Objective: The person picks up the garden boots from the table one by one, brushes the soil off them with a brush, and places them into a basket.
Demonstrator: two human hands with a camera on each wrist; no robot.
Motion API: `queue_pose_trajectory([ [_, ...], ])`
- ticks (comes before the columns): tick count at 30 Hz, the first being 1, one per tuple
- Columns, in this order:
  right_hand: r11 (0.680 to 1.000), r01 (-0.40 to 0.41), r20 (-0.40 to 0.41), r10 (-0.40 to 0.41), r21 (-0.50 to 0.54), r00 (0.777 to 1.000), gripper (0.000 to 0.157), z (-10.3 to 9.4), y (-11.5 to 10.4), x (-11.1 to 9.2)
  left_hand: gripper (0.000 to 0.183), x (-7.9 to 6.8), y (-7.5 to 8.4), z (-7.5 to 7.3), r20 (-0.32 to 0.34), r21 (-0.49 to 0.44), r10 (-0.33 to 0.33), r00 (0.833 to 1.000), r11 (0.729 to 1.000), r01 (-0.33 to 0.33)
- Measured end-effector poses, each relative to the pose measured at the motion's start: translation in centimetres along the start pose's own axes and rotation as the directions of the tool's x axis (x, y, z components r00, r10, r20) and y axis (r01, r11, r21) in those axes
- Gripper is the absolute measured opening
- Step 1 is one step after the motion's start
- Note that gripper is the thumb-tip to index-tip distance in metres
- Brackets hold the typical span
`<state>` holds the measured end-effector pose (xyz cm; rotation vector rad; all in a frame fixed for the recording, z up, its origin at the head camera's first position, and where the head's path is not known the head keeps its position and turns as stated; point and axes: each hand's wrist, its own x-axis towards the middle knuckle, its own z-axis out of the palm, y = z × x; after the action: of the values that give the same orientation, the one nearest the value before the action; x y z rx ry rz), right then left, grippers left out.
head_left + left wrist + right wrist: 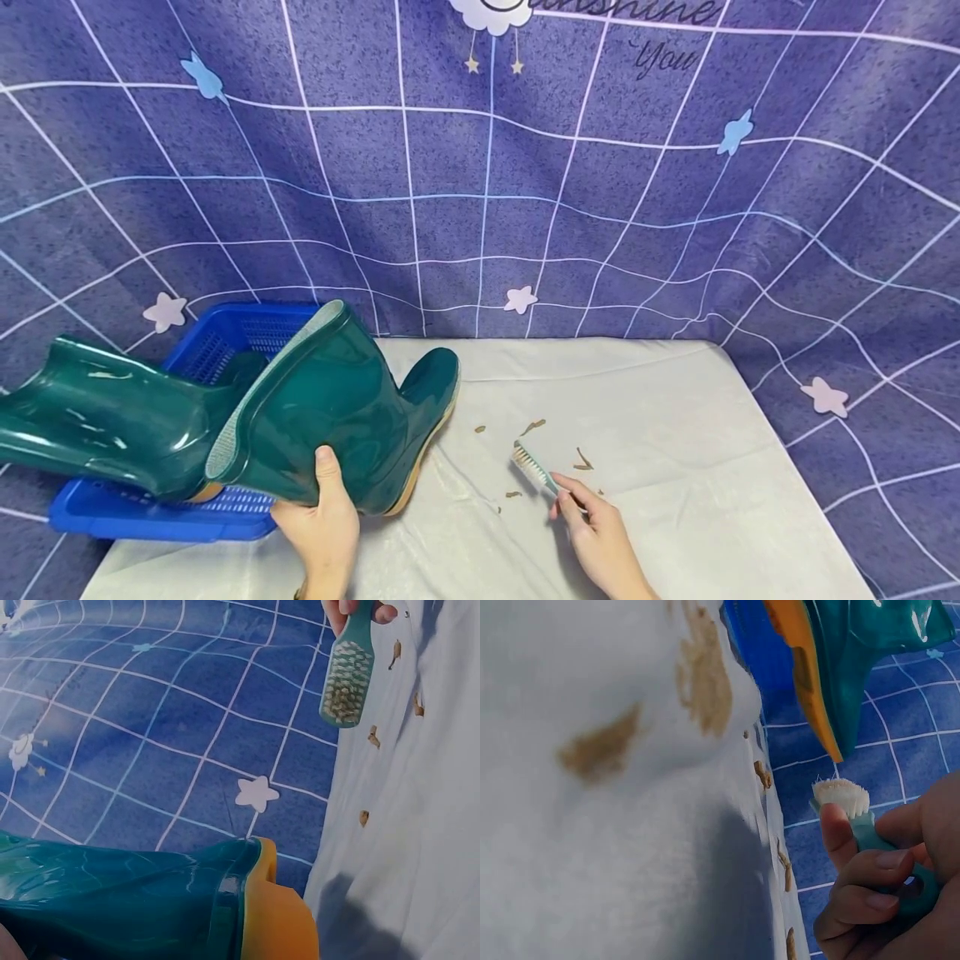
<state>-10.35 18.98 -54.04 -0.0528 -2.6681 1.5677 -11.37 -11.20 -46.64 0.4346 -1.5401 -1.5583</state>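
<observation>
A dark green rubber boot with a yellowish-orange sole is gripped by my left hand, thumb lying across its shaft. The boot tilts, its open top toward the left and its toe toward the upper right. My right hand holds a teal scrubbing brush by the handle, over the white cloth. In the left wrist view the brush's pale bristles look browner near the tip. In the right wrist view my fingers curl round the handle, with the boot's sole beyond the bristles.
Another green boot lies on its side in a blue plastic basket at the left. Several brown bits are scattered on the white cloth. A purple gridded curtain hangs behind. Brown smears show in the right wrist view.
</observation>
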Motion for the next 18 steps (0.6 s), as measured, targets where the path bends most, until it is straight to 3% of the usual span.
queue_pose_trajectory([
  [9,1.0,0.011,-0.005,-0.011,0.0,1.0,0.027,-0.4,0.0,0.0,0.019,-0.1,0.7,-0.4,-0.048,-0.038,-0.06,0.997,0.998,0.058],
  [18,1.0,0.007,-0.019,-0.007,-0.005,1.0,0.027,-0.6,0.3,0.2,0.02,0.3,1.6,-0.7,-0.073,-0.055,-0.072,0.995,0.996,0.068],
])
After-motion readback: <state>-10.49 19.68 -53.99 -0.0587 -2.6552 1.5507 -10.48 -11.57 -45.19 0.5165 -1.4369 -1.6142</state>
